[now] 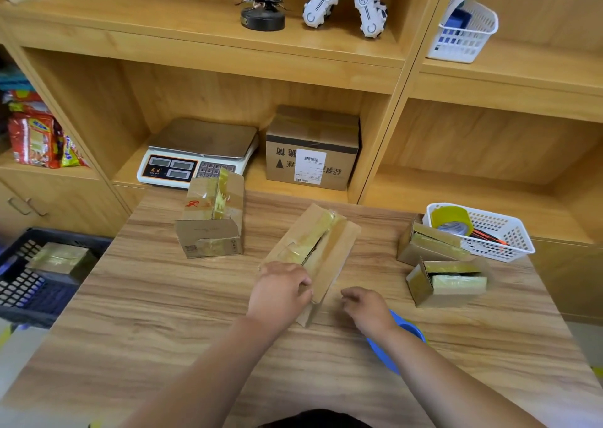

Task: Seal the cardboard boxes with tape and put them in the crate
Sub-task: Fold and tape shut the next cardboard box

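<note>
The left hand (280, 292) grips the near end of the long cardboard box (321, 245) with curled fingers (301, 280), while the right hand (367, 307) hovers just beside that end, fingers loosely curled, holding nothing visible. The box lies in the middle of the table (163, 329), its long axis running away from the hands and slightly rightward, its top seam gaping under yellowish tape. Farther off, the tape roll (452, 220) sits in the white basket (509, 241) to the right, nearer the right hand; the dark crate (70, 235) stands beside the table's left edge

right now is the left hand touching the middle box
Touching: head view shows the left hand gripping the near end of the middle cardboard box.
</note>
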Motion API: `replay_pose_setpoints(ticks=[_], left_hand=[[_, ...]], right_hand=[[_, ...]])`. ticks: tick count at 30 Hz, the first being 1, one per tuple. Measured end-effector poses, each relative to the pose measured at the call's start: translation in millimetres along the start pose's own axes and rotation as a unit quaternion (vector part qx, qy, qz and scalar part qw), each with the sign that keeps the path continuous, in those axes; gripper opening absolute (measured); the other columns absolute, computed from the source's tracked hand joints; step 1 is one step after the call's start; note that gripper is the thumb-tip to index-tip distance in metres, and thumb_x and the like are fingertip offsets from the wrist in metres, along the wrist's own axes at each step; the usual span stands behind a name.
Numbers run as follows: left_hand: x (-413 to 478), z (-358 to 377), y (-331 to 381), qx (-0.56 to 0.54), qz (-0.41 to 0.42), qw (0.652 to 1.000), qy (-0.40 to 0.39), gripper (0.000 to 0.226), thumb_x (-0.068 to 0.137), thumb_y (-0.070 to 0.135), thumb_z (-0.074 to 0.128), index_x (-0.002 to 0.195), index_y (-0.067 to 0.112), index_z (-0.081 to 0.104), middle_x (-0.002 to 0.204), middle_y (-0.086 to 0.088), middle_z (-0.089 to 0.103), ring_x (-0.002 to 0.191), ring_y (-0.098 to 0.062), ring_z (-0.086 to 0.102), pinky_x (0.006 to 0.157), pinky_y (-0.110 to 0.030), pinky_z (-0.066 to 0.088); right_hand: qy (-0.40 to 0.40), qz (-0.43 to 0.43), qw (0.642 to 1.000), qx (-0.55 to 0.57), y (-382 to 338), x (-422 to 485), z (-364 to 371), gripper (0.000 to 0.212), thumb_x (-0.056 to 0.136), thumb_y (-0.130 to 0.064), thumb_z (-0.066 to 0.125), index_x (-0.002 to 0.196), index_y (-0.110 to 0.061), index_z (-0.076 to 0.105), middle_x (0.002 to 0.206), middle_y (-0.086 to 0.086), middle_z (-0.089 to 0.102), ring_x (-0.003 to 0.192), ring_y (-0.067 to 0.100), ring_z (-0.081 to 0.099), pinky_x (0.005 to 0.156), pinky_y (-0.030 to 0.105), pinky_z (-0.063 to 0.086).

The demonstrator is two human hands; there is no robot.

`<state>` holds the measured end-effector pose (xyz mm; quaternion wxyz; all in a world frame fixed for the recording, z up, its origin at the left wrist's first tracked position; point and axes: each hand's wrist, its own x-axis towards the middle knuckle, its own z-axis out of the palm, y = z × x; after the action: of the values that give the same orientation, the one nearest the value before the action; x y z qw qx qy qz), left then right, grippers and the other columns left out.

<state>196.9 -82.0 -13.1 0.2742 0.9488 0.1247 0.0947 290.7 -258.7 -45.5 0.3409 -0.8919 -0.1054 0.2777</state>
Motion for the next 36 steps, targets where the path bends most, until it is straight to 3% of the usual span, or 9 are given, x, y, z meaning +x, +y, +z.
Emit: replay_pose_setpoints(ticks=[3,6,8,12,19,26,30,32,36], left_hand=[[0,0,-2,-0.001,0.019,1.000,0.008,0.021,0.084,0.032,0.064,0.102,0.022,0.067,0.113,0.012,0.063,0.119,-0.015,0.046,0.097,-0.020,0.025],[0,0,-6,0.075,0.029,0.997,-0.008,0.045,0.085,0.043,0.059,0.127,0.027,0.054,0.140,0.007,0.046,0.141,-0.015,0.020,0.116,-0.035,0.005],[0,1,-11,0.109,0.010,0.993,-0.032,0.057,0.087,0.052,0.053,0.138,0.031,0.042,0.153,0.004,0.027,0.145,-0.014,0.005,0.118,-0.042,-0.004],[-1,4,-19,0.127,0.002,0.990,-0.059,0.058,0.091,0.058,0.041,0.144,0.034,0.035,0.157,0.004,0.017,0.146,-0.013,0.000,0.116,-0.042,0.002],[-4,8,-11,0.067,-0.025,0.997,-0.032,0.053,0.091,0.052,0.048,0.140,0.032,0.042,0.156,0.006,0.022,0.145,-0.010,0.003,0.116,-0.042,0.000],[-4,8,-11,-0.012,-0.032,0.999,-0.004,0.044,0.091,0.024,0.049,0.135,0.030,0.049,0.152,0.009,0.028,0.145,-0.006,0.000,0.115,-0.035,-0.014],[-4,6,-15,-0.006,-0.027,1.000,-0.011,0.043,0.091,0.014,0.045,0.131,0.028,0.050,0.150,0.011,0.030,0.145,-0.009,-0.004,0.115,-0.038,-0.016],[-5,2,-18,0.003,-0.022,1.000,0.003,0.040,0.092,0.010,0.044,0.127,0.027,0.054,0.148,0.011,0.035,0.145,-0.012,-0.001,0.116,-0.040,-0.016],[-3,-6,-24,0.004,0.001,1.000,0.001,0.040,0.089,0.001,0.044,0.119,0.023,0.060,0.144,0.010,0.044,0.145,-0.013,0.011,0.117,-0.041,-0.013]], right_hand=[[0.059,-0.012,0.994,-0.087,26,-6,-14,0.025,0.088,-0.013,0.056,0.109,-0.019,0.068,0.101,-0.006,0.063,0.104,0.017,0.056,0.078,0.018,0.035],[0.120,-0.024,0.981,-0.150,49,-18,-24,0.023,0.082,-0.009,0.060,0.102,-0.019,0.065,0.091,-0.010,0.052,0.097,0.014,0.049,0.077,0.016,0.032],[0.144,-0.019,0.977,-0.154,62,-27,-28,0.021,0.079,-0.014,0.068,0.098,-0.020,0.060,0.089,-0.013,0.048,0.093,0.011,0.047,0.077,0.017,0.033],[0.135,0.001,0.972,-0.192,82,-39,-30,0.026,0.075,-0.036,0.074,0.083,-0.025,0.052,0.080,-0.014,0.051,0.084,0.012,0.050,0.075,0.022,0.033],[0.080,0.029,0.937,-0.339,92,-40,-25,0.037,0.078,-0.065,0.051,0.076,-0.029,0.045,0.072,-0.010,0.049,0.079,0.016,0.048,0.075,0.027,0.029],[0.116,0.037,0.930,-0.346,85,-43,-26,0.032,0.087,-0.035,0.047,0.063,-0.024,0.031,0.060,-0.007,0.044,0.071,0.020,0.045,0.072,0.027,0.028],[0.169,-0.012,0.945,-0.280,81,-45,-40,0.011,0.089,-0.031,0.053,0.087,-0.022,0.059,0.080,0.001,0.065,0.084,0.026,0.056,0.072,0.027,0.029],[0.215,-0.044,0.939,-0.265,80,-48,-45,0.016,0.087,-0.024,0.061,0.100,-0.015,0.066,0.081,0.008,0.066,0.084,0.032,0.058,0.077,0.030,0.034],[0.372,-0.117,0.896,-0.211,77,-56,-49,0.026,0.073,-0.016,0.067,0.093,0.001,0.069,0.071,0.015,0.064,0.072,0.038,0.062,0.078,0.035,0.030]])
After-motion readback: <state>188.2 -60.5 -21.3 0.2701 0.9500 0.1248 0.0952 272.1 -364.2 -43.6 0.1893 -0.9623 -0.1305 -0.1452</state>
